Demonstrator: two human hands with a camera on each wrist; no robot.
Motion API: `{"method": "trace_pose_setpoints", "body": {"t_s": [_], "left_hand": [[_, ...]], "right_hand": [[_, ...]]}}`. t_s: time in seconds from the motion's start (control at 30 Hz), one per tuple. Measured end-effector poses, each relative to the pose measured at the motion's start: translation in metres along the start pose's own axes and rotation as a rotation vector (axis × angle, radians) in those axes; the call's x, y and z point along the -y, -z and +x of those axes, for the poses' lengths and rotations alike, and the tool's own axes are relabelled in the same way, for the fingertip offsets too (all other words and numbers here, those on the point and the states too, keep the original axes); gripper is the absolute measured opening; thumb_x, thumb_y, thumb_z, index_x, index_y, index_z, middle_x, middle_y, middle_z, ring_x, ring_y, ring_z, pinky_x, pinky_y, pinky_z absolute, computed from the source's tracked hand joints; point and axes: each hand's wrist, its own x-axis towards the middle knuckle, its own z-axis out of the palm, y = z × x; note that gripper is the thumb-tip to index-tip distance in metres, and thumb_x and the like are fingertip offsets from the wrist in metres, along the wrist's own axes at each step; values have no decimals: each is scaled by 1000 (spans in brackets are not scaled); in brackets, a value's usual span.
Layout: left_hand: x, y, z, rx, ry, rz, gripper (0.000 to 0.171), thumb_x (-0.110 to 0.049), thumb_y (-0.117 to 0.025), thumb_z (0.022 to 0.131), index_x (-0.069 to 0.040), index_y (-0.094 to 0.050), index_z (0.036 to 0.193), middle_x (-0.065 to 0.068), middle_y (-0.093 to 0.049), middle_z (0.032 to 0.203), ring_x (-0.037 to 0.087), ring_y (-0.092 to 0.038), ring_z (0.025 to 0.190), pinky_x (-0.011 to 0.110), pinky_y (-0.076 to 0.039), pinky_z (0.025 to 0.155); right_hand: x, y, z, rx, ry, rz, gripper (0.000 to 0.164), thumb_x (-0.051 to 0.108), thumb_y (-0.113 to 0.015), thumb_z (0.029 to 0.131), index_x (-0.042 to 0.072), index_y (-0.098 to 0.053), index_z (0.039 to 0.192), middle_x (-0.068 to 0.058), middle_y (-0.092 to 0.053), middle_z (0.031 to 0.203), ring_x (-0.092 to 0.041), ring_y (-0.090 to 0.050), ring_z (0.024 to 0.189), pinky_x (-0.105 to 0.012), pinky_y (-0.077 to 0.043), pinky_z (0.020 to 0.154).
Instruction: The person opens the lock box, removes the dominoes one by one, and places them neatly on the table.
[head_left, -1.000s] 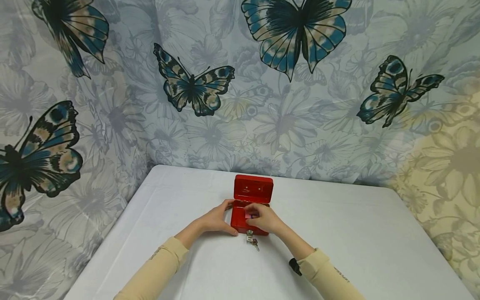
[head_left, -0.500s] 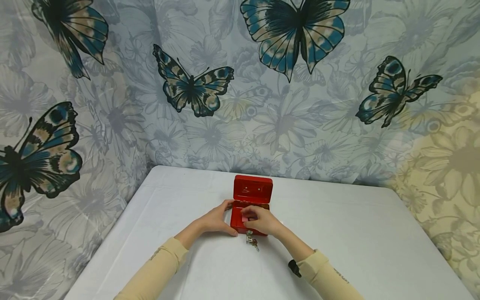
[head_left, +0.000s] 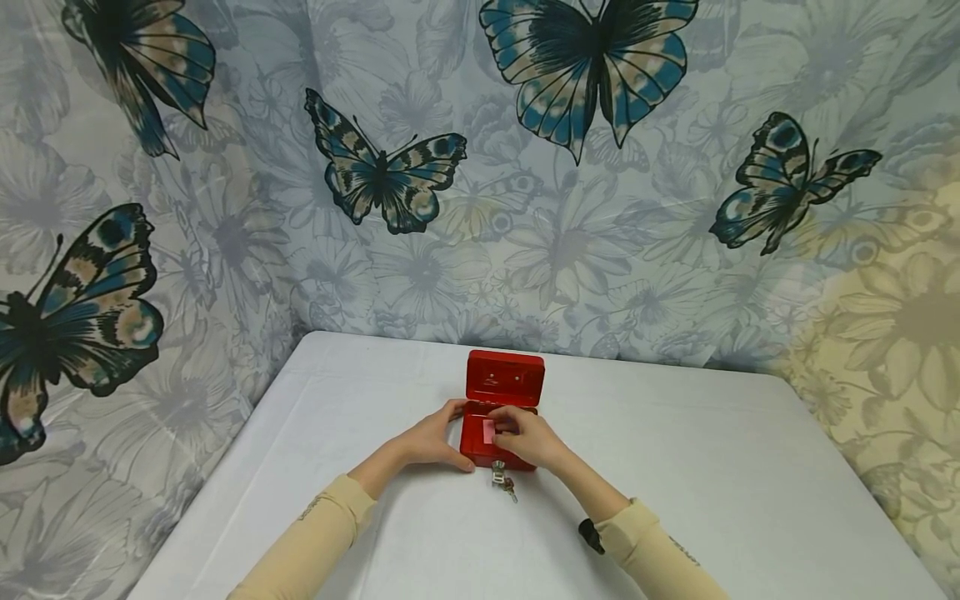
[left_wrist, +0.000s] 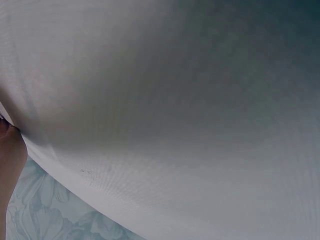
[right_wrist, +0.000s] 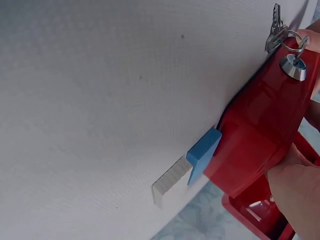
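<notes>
A red metal cash box stands on the white table with its lid raised. My left hand grips the box's left side, thumb at the front corner and fingers at the back. Inside the box's opening, my right hand pinches a small flat pink piece, which looks like paper; it stands against the red interior. A ring of keys hangs from the lock on the front of the box. The right fingertips are partly hidden in the right wrist view.
In the right wrist view, a small blue block and a ribbed whitish piece sit beside the box's right side. A black wrist device shows at the right sleeve. Butterfly-patterned cloth hangs behind the table.
My right hand dips slightly toward the front left, then moves back up with the pink piece. More of the pink piece shows now. The left hand stays at the box.
</notes>
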Motion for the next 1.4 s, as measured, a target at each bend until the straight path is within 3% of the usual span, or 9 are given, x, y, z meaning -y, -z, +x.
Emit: {"method": "trace_pose_setpoints", "body": {"t_s": [0.77,1.4], "left_hand": [[-1,-1,-2,-3,-7,0,100,-30,-89,68,-12,-30,147,8,-43,147,24,-38,136,48,-29,113],[2,0,1,-4,-20,12,101,-31,-89,67,-13,-31,147,6,-43,146,23,-38,136,47,-30,112]], "right_hand": [[4,-8,1,35,-17,-1,37,7,-67,89,3,-60,126,-14,-66,116,-30,-64,102,-48,-52,90],[8,-13,9,75,57,-49,37,1,-66,88,-1,-60,124,-14,-67,110,-27,-64,95,-43,-55,87]]}}
